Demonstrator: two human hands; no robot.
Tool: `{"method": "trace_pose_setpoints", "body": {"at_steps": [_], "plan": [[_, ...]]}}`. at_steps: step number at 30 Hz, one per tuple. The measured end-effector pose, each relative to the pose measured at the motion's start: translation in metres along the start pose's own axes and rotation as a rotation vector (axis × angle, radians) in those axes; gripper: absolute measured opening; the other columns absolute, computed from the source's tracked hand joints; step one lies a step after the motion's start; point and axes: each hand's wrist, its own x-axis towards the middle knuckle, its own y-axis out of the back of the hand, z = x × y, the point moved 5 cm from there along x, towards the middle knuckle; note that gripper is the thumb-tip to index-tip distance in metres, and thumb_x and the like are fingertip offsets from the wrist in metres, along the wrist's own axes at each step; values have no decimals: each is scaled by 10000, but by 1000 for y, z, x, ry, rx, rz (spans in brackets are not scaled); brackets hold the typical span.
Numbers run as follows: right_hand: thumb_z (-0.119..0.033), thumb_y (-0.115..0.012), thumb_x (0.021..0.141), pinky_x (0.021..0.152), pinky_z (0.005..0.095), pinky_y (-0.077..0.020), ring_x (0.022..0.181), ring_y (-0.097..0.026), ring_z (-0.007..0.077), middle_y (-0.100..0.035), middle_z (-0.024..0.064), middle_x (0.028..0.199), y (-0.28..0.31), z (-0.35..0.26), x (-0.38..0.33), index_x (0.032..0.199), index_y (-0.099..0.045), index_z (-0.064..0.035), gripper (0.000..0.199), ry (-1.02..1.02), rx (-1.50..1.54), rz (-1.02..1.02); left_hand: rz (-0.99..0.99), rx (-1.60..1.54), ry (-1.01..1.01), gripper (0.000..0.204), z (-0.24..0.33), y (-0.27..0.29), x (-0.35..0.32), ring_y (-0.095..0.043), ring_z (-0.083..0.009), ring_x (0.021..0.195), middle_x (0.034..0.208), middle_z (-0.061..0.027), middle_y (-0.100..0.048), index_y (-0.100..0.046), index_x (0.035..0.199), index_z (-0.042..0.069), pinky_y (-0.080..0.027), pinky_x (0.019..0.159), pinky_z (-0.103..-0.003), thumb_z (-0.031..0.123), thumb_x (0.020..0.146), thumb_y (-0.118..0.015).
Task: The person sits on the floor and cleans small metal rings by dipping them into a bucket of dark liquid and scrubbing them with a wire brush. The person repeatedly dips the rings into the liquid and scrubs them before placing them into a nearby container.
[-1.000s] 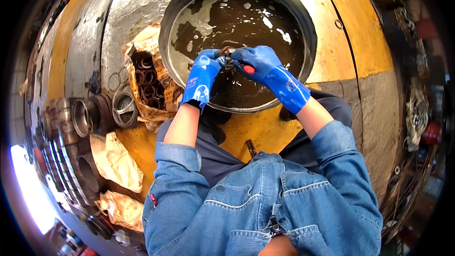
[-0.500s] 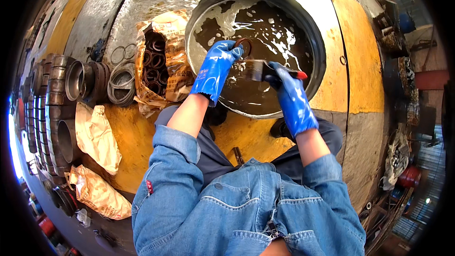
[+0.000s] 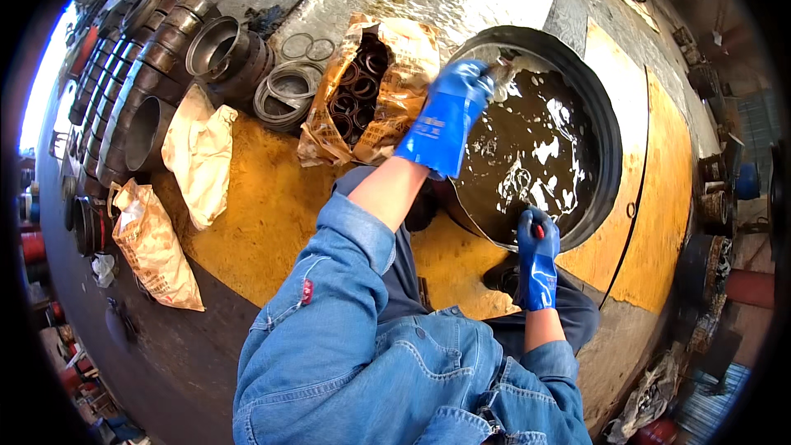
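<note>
My left hand (image 3: 455,107), in a blue rubber glove, is over the left rim of a round dark basin (image 3: 611,148). Its fingers are closed; a brownish blur at their tips seems to be the ring (image 3: 499,74), smeared by motion. Gripped low at the basin's near edge by my right hand (image 3: 538,259), also blue-gloved, is a paintbrush whose red handle end (image 3: 540,231) shows. The brush's bristles are hidden. Dark, glossy liquid (image 3: 527,156) with pale foam fills the basin. Just left stands an open paper sack (image 3: 404,58) of brown rings (image 3: 356,91).
Stacked metal cylinders (image 3: 161,66) and coiled metal rings (image 3: 287,91) stand on the left. Two paper bags (image 3: 200,156) (image 3: 156,247) lie nearer. A small ring (image 3: 631,209) lies on the yellow floor plate (image 3: 659,198) at right. Drums and clutter line the right edge.
My view has swung left. My left hand has moved away from the brush to the basin's left rim. My right hand has drawn the brush down to the near edge.
</note>
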Motion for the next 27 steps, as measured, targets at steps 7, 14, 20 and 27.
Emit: {"method": "trace_pose_setpoints", "body": {"at_steps": [7, 14, 20, 27], "plan": [[-263, -722, 1007, 902, 429, -611, 987, -792, 352, -818, 178, 1058, -4, -2, 1, 1130, -823, -76, 245, 57, 9, -17, 223, 958, 167, 572, 31, 86, 4, -735, -361, 1209, 1367, -166, -741, -677, 1440, 84, -584, 1063, -438, 306, 928, -800], [-235, -731, 996, 872, 428, -612, 960, -784, 380, -801, 188, 1035, -4, -8, 0, 1074, -806, -61, 205, 55, 74, -28, -37, 806, -45, 489, -14, 3, -4, -740, -346, 1190, 1308, -160, -761, -734, 1349, 98, -599, 1034, -433, 315, 919, -817], [-193, -745, 975, 841, 494, -604, 919, -754, 416, -774, 208, 982, -1, -12, -2, 1056, -778, -72, 149, 147, 68, 156, -643, 1030, 113, 569, -40, -103, -57, -695, -347, 1292, 1380, -123, -745, -714, 1427, 196, -555, 1105, -478, 453, 926, -792], [-267, -684, 984, 820, 516, -603, 918, -750, 414, -773, 176, 959, -3, -9, 1, 1024, -749, -107, 177, -93, -47, -14, -947, 1312, 114, 639, -80, -146, -63, -721, -347, 1274, 1362, -182, -745, -740, 1358, 127, -612, 1014, -477, 424, 816, -901]]}}
